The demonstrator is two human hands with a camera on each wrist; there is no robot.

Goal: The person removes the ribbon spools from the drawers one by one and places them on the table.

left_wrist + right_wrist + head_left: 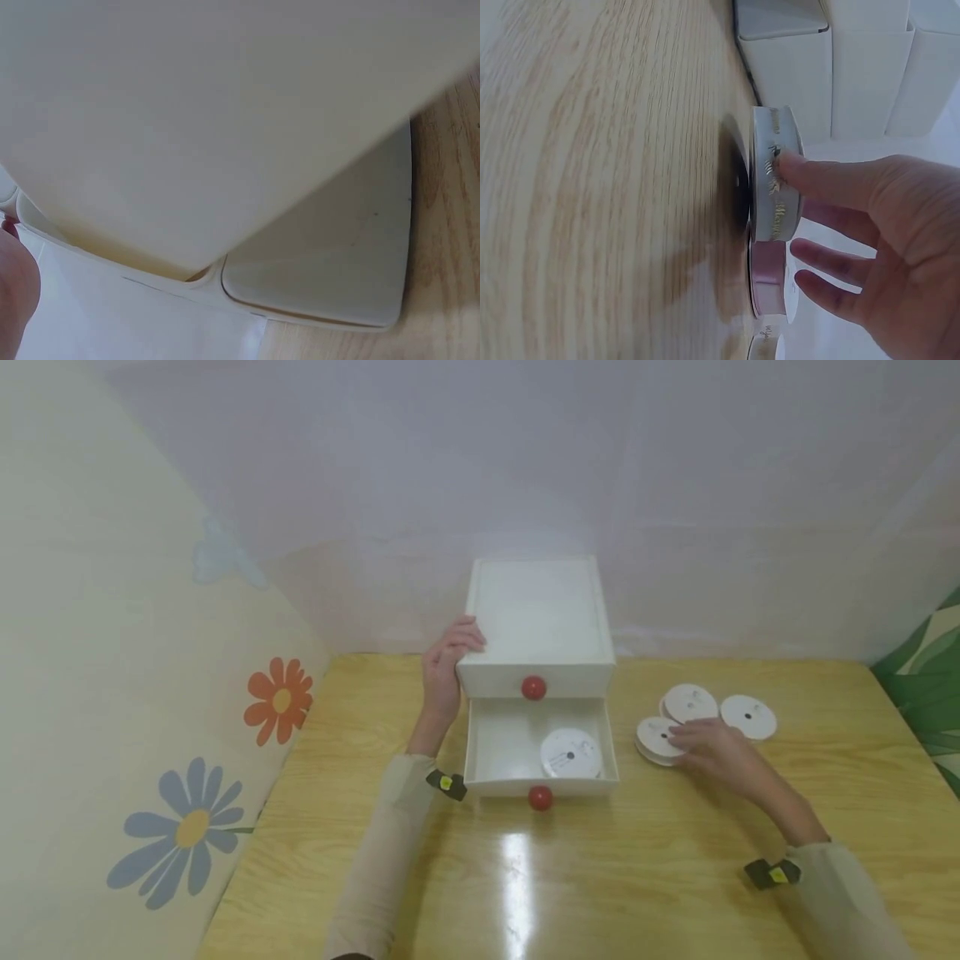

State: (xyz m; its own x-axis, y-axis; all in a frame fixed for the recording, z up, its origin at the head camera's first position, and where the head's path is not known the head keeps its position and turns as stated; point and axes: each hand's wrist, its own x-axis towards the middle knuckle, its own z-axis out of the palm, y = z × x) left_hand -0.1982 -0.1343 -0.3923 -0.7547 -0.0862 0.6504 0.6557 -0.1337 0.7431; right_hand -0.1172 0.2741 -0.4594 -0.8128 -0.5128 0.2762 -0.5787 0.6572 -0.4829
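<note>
My left hand (pixel 446 668) rests on the left side of a small white drawer cabinet (pixel 540 610), its fingertips over the top edge. Below the upper drawer with its red knob (pixel 533 687), the lower drawer (pixel 502 752) is pulled out. One white ribbon spool (pixel 570 754) lies flat inside it. To the cabinet's right, my right hand (pixel 723 760) pinches another ribbon spool (pixel 776 187), wound with pale ribbon bearing gold lettering. Its thumb presses the rim; part of the grip is hidden. Only a sliver of the left hand (pixel 15 292) shows in the left wrist view.
Behind the held spool lie a spool with pink ribbon (pixel 769 281) and another white-faced spool (pixel 748 717). Everything stands on a wood-grain table (pixel 600 877). A pale wall (pixel 750 577) rises behind, and a flower-decorated wall (pixel 112 693) bounds the left.
</note>
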